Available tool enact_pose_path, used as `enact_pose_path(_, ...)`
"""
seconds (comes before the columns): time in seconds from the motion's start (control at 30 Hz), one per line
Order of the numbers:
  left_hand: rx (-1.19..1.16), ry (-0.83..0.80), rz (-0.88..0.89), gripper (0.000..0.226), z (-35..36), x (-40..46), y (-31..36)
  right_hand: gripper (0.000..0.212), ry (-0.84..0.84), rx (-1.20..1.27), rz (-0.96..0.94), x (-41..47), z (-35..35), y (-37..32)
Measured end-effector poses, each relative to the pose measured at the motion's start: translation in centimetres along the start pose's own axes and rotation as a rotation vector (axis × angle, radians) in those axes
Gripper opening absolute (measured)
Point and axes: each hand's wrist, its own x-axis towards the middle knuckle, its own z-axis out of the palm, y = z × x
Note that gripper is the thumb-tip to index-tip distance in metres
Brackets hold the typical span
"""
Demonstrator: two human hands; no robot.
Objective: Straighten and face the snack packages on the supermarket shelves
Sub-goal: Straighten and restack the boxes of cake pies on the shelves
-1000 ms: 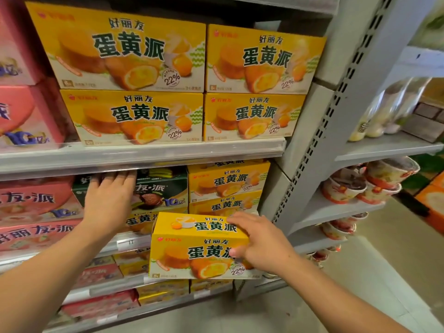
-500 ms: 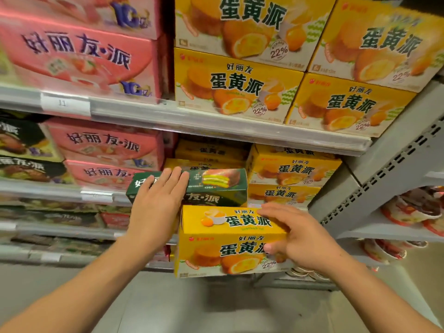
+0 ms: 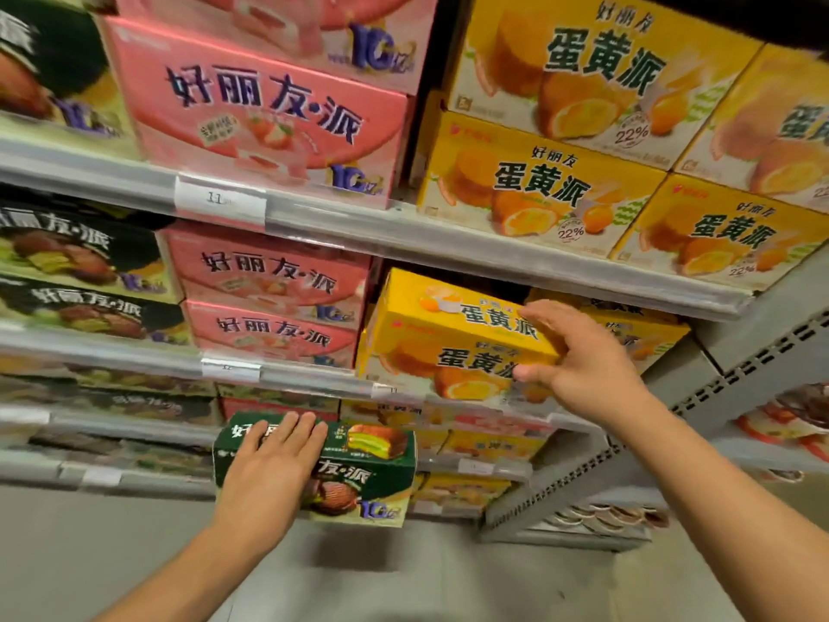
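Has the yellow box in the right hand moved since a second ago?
Yes. The yellow box rose from below the price rail onto that shelf, beside the pink boxes.

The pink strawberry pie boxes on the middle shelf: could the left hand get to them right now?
Probably not at once: the left hand already holds a green pie box below the pink strawberry pie boxes. Nothing stands in front of them, so once freed it likely could.

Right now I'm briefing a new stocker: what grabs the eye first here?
The right hand grips a yellow box at the middle shelf's edge, beside pink boxes. Lower down, the left hand holds a green box out in front of the shelves.
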Motion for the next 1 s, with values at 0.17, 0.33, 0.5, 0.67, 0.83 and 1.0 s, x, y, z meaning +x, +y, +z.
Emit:
enact_pose_path(0.17,0.012,0.064,0.032,0.082,-0.1,1.4,0.3,0.069,0.045,-0.253,-0.078,3.0,2.3,-0.4)
enact_pose_path(0.33,0.025,0.078,0.074,0.088,-0.4,3.3,0.9,0.068,0.045,-0.331,-0.037,4.1,4.0,0.8)
enact_pose_path(0.5,0.066,0.114,0.125,0.093,0.2,5.8,1.1,0.051,0.045,-0.376,-0.029,6.7,4.8,0.7)
enact_pose_path(0.67,0.069,0.128,0.142,0.099,0.6,7.8,2.1,0.050,-0.052,-0.419,0.011,8.3,5.2,1.7)
enact_pose_path(0.83,0.076,0.146,0.159,0.092,0.2,8.6,3.2,0.049,-0.156,-0.389,0.053,9.4,5.3,1.9)
enact_pose_path(1.0,0.075,0.144,0.127,0.090,-0.8,8.8,4.0,0.050,-0.168,-0.434,0.050,9.3,5.1,1.9)
